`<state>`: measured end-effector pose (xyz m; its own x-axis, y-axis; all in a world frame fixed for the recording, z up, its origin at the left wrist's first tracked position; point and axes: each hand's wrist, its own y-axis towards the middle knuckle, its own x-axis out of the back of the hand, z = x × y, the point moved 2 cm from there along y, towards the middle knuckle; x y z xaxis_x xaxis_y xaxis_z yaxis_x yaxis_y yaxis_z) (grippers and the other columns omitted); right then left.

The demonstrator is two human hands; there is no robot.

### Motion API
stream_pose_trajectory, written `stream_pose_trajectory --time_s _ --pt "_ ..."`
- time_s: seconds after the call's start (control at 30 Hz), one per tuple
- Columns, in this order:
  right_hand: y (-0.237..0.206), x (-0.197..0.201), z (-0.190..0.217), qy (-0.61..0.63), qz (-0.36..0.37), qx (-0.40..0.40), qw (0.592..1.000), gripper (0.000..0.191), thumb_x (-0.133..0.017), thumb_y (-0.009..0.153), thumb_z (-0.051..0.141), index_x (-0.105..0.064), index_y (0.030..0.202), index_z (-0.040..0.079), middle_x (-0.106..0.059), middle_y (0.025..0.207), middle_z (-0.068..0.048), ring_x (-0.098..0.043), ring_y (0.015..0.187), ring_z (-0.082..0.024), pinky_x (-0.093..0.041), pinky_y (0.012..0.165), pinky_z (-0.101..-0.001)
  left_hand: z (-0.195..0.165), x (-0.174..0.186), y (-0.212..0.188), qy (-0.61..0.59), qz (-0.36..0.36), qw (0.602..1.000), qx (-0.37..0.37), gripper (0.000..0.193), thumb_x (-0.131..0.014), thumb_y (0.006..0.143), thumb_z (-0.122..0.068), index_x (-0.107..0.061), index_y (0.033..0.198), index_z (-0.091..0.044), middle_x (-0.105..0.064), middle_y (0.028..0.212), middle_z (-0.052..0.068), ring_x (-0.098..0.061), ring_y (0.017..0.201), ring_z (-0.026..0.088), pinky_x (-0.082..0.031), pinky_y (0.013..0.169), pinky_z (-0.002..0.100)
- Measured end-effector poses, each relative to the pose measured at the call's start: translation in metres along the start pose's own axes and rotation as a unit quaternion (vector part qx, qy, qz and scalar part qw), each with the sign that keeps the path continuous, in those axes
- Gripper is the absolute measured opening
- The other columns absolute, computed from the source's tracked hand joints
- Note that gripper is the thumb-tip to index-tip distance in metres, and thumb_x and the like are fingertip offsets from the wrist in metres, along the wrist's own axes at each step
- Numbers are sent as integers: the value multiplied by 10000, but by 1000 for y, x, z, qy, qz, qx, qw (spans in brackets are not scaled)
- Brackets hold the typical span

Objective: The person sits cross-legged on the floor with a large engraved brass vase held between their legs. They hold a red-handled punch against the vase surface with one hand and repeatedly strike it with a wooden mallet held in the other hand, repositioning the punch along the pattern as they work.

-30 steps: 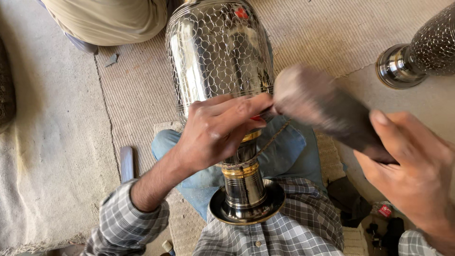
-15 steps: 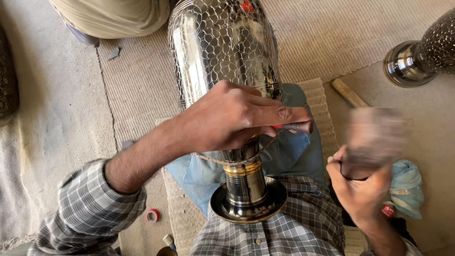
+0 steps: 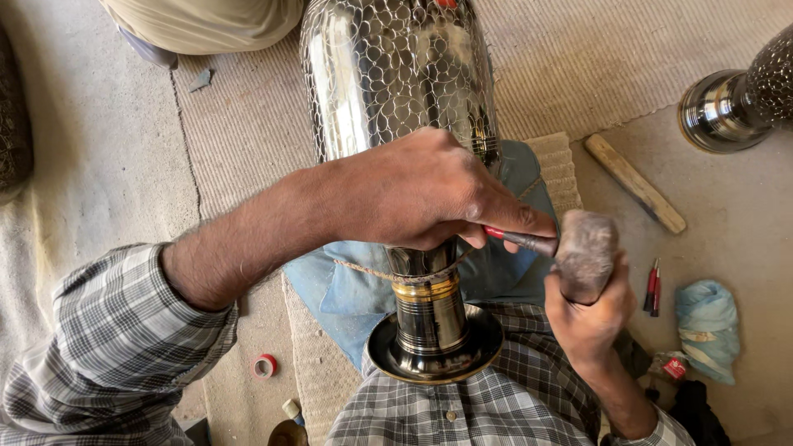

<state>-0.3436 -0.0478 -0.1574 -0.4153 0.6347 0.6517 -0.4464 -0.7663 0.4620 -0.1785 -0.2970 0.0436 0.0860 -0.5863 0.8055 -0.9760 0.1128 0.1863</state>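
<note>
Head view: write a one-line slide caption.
Left hand steadies red-handled metal punch against tall engraved silver metal vase; right hand holds worn wooden mallet.

Your left hand pinches a red-handled chisel against the patterned metal vase. Your right hand grips a mallet touching its end

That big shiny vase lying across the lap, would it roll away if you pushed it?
Probably yes. The metal vase has a round, bulging body and lies on its side, so it looks apt to roll. Its polished surface seems slippery. Its wide flat foot rests against the shirt, and the left hand over it may steady it.
</note>
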Motion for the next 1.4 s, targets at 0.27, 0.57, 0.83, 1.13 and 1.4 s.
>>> stream_pose_trajectory --time_s 0.27,0.57,0.83,1.13,1.4 --pt "-2 -5 -5 162 -48 -19 985 428 -756 943 -1 -443 1227 -70 -570 1000 -157 -602 872 -240 -485 773 -390 2 -6 6 -19 51 999 3 536 -737 880 -223 -616 1401 -265 -810 1012 -45 -780 821 109 -593 608 329" --pt "8 -1 12 242 -53 -40 968 278 -731 1029 -8 -491 1166 -29 -595 1047 -123 -608 868 -221 -546 834 -356 2 -6 5 -1 110 993 31 540 -707 881 -271 -596 1407 -323 -806 909 -71 -754 696 104 -578 564 340" --pt "31 8 18 98 -35 78 991 399 -729 805 -47 -500 1131 -63 -629 999 -176 -649 866 -265 -525 738 -382 2 -8 2 -1 74 997 19 532 -718 890 -242 -603 1407 -292 -806 965 -56 -758 718 91 -582 523 292" --pt "40 20 31 178 -56 9 982 365 -688 913 -129 -454 1184 -59 -565 1026 -151 -594 790 -204 -508 690 -311 1 -2 -9 -13 31 999 20 451 -732 914 -152 -665 1351 -239 -810 1014 -38 -787 840 104 -600 601 318" --pt "44 33 31 158 -51 0 986 339 -705 944 -102 -459 1164 -28 -583 1002 -143 -582 776 -185 -521 718 -295 0 5 -23 -51 -57 997 -18 466 -732 942 -110 -640 1389 -202 -786 1207 -28 -785 1028 147 -643 783 314"
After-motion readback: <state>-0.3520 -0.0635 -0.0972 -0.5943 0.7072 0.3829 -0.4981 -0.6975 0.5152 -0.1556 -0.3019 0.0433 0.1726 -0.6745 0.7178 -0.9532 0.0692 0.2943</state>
